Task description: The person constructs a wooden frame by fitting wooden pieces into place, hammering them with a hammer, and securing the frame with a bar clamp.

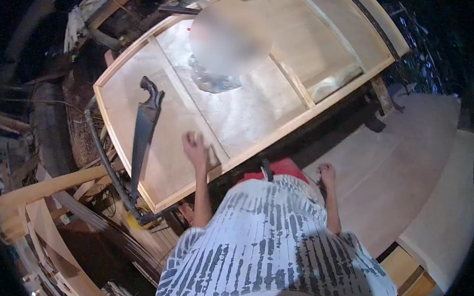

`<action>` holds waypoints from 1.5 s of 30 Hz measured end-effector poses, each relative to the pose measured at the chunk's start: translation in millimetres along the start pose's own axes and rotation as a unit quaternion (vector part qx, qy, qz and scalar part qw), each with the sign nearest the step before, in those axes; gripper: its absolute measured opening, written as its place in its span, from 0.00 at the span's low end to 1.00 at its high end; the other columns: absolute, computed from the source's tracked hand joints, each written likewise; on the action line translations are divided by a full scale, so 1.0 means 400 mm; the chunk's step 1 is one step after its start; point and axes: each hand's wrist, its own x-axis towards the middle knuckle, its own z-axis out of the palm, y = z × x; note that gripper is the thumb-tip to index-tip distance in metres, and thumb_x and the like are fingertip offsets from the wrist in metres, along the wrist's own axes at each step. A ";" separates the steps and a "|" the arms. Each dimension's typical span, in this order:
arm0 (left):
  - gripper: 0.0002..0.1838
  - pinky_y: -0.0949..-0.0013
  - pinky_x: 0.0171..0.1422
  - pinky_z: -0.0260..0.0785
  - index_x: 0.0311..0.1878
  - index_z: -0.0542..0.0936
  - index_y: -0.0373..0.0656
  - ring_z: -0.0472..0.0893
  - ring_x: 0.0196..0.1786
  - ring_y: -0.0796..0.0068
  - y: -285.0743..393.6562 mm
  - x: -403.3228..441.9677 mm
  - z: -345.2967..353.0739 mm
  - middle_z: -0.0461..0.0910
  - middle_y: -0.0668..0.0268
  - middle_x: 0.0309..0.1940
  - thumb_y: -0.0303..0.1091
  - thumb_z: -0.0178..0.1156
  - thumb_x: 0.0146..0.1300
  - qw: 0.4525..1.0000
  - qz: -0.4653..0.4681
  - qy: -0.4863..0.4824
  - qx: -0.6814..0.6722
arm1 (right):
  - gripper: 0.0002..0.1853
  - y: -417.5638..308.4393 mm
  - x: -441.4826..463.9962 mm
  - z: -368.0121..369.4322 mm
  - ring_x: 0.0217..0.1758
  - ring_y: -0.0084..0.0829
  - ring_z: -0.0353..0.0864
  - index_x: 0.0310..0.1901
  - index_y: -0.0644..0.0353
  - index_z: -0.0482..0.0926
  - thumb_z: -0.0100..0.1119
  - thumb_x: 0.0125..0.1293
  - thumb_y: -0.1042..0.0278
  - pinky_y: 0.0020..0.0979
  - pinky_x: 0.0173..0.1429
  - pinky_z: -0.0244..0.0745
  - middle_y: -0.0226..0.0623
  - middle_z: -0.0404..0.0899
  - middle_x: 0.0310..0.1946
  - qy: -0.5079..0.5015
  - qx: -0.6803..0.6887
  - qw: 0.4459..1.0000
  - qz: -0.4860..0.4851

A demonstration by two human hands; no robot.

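The right hand [327, 174] hangs beside the body, grip curled; the left hand [195, 147], fingers bent, is over the framed panel [172, 131]. Whether either holds anything, I cannot tell. Beyond, a saw [145, 123] lies tip across the rim [269, 139], probably parked within reach.

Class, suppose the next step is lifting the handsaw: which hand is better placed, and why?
Left, probably: the left hand is over the framed panel, near the handsaw; blur hides whether it holds anything. The right hand is farther off, clear of the panel.
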 end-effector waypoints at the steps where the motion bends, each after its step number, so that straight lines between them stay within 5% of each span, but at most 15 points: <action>1: 0.22 0.67 0.52 0.70 0.58 0.70 0.32 0.71 0.45 0.75 -0.022 0.052 0.131 0.73 0.64 0.42 0.31 0.66 0.66 0.996 0.014 0.020 -0.081 | 0.13 0.062 0.099 0.018 0.32 0.27 0.80 0.41 0.62 0.81 0.56 0.72 0.59 0.33 0.37 0.76 0.34 0.83 0.28 -0.004 -0.114 0.982 -0.149; 3: 0.30 0.64 0.59 0.70 0.63 0.66 0.27 0.76 0.57 0.65 0.218 0.138 0.301 0.76 0.52 0.55 0.33 0.67 0.65 0.989 -0.060 -0.138 0.009 | 0.12 -0.163 0.131 0.010 0.33 0.25 0.82 0.42 0.64 0.81 0.56 0.73 0.62 0.28 0.39 0.77 0.37 0.85 0.30 -0.023 -0.029 0.994 -0.103; 4: 0.32 0.60 0.59 0.71 0.63 0.67 0.29 0.78 0.54 0.61 0.182 0.187 0.427 0.77 0.51 0.54 0.38 0.69 0.63 0.986 -0.022 -0.139 -0.090 | 0.11 -0.176 0.201 0.011 0.34 0.25 0.83 0.43 0.65 0.81 0.56 0.73 0.65 0.28 0.41 0.78 0.37 0.85 0.32 -0.030 -0.026 0.992 -0.119; 9: 0.42 0.47 0.60 0.71 0.60 0.70 0.31 0.78 0.55 0.38 0.185 0.501 0.911 0.77 0.40 0.54 0.60 0.68 0.57 0.916 0.257 -0.014 0.307 | 0.10 -0.359 0.447 -0.120 0.36 0.31 0.88 0.46 0.64 0.81 0.60 0.70 0.67 0.33 0.43 0.80 0.41 0.87 0.34 -0.004 -0.017 0.988 -0.154; 12: 0.51 0.42 0.62 0.69 0.60 0.76 0.33 0.77 0.59 0.38 0.289 0.609 1.090 0.77 0.41 0.56 0.77 0.58 0.54 0.850 0.055 -0.090 0.517 | 0.10 -0.354 0.674 -0.245 0.39 0.36 0.89 0.45 0.64 0.81 0.61 0.69 0.66 0.36 0.45 0.80 0.43 0.87 0.36 -0.080 0.009 0.987 -0.138; 15: 0.48 0.43 0.65 0.68 0.57 0.83 0.37 0.76 0.64 0.40 0.326 0.638 1.206 0.80 0.44 0.57 0.77 0.55 0.55 0.809 -0.026 -0.172 0.561 | 0.11 -0.342 0.802 -0.366 0.44 0.42 0.88 0.46 0.65 0.81 0.61 0.69 0.66 0.40 0.48 0.80 0.45 0.87 0.38 -0.116 -0.058 0.983 -0.127; 24: 0.36 0.42 0.59 0.69 0.49 0.86 0.41 0.80 0.57 0.42 0.478 0.519 1.280 0.84 0.48 0.50 0.68 0.57 0.59 0.823 -0.012 -0.080 0.563 | 0.11 -0.685 1.152 -0.755 0.46 0.46 0.85 0.47 0.64 0.80 0.61 0.69 0.66 0.43 0.52 0.78 0.46 0.85 0.40 -0.094 -0.098 0.964 -0.230; 29: 0.22 0.47 0.56 0.64 0.37 0.84 0.43 0.79 0.49 0.51 0.723 0.276 1.249 0.84 0.56 0.38 0.55 0.63 0.60 0.792 0.171 -0.207 0.548 | 0.17 -1.010 1.035 -0.718 0.59 0.46 0.77 0.55 0.61 0.79 0.60 0.65 0.71 0.44 0.65 0.72 0.45 0.80 0.52 -0.050 -0.116 0.848 -0.514; 34: 0.20 0.49 0.58 0.61 0.40 0.81 0.45 0.75 0.52 0.57 0.873 -0.036 1.393 0.79 0.62 0.41 0.50 0.69 0.54 0.746 0.390 -0.348 0.413 | 0.32 -1.159 0.909 -0.613 0.76 0.37 0.61 0.70 0.52 0.69 0.61 0.63 0.66 0.45 0.80 0.54 0.42 0.69 0.67 -0.111 -0.262 0.614 -0.736; 35: 0.22 0.48 0.58 0.61 0.40 0.79 0.44 0.74 0.52 0.58 0.863 -0.078 1.431 0.77 0.60 0.41 0.53 0.67 0.57 0.739 0.445 -0.353 0.362 | 0.23 -1.147 0.928 -0.594 0.74 0.36 0.66 0.63 0.50 0.78 0.53 0.66 0.61 0.42 0.79 0.53 0.39 0.78 0.60 -0.034 -0.347 0.555 -0.755; 37: 0.27 0.49 0.63 0.59 0.49 0.79 0.45 0.72 0.56 0.57 0.904 -0.138 1.484 0.76 0.61 0.49 0.52 0.71 0.51 0.681 0.398 -0.480 0.385 | 0.16 -1.152 0.921 -0.638 0.66 0.38 0.77 0.49 0.51 0.86 0.57 0.63 0.59 0.43 0.73 0.65 0.40 0.84 0.51 -0.215 -0.550 0.536 -0.603; 39: 0.30 0.49 0.63 0.59 0.52 0.77 0.45 0.72 0.57 0.57 0.874 -0.130 1.539 0.75 0.61 0.48 0.54 0.71 0.51 0.696 0.461 -0.429 0.346 | 0.13 -1.158 0.941 -0.681 0.52 0.42 0.86 0.36 0.54 0.88 0.59 0.62 0.56 0.45 0.59 0.78 0.42 0.86 0.38 -0.293 -0.568 0.628 -0.444; 41: 0.34 0.50 0.63 0.58 0.55 0.76 0.45 0.71 0.57 0.57 0.878 -0.163 1.561 0.74 0.60 0.48 0.57 0.71 0.52 0.696 0.525 -0.388 0.300 | 0.13 -1.036 1.064 -0.706 0.44 0.47 0.87 0.39 0.52 0.88 0.61 0.62 0.54 0.49 0.48 0.82 0.43 0.86 0.34 -0.191 -0.580 0.659 -0.439; 43: 0.39 0.51 0.63 0.57 0.61 0.73 0.45 0.70 0.58 0.56 0.912 -0.186 1.556 0.72 0.60 0.48 0.61 0.69 0.54 0.826 0.382 -0.339 0.237 | 0.13 -1.030 1.137 -0.757 0.43 0.48 0.87 0.39 0.50 0.88 0.62 0.62 0.53 0.50 0.50 0.81 0.44 0.87 0.34 -0.139 -0.545 0.699 -0.442; 45: 0.47 0.49 0.63 0.57 0.67 0.69 0.44 0.69 0.59 0.54 0.820 -0.225 1.595 0.72 0.57 0.50 0.66 0.69 0.52 0.845 0.331 -0.340 0.245 | 0.13 -1.099 1.162 -0.776 0.44 0.48 0.87 0.42 0.52 0.87 0.63 0.61 0.56 0.50 0.51 0.81 0.47 0.87 0.38 -0.090 -0.603 0.724 -0.322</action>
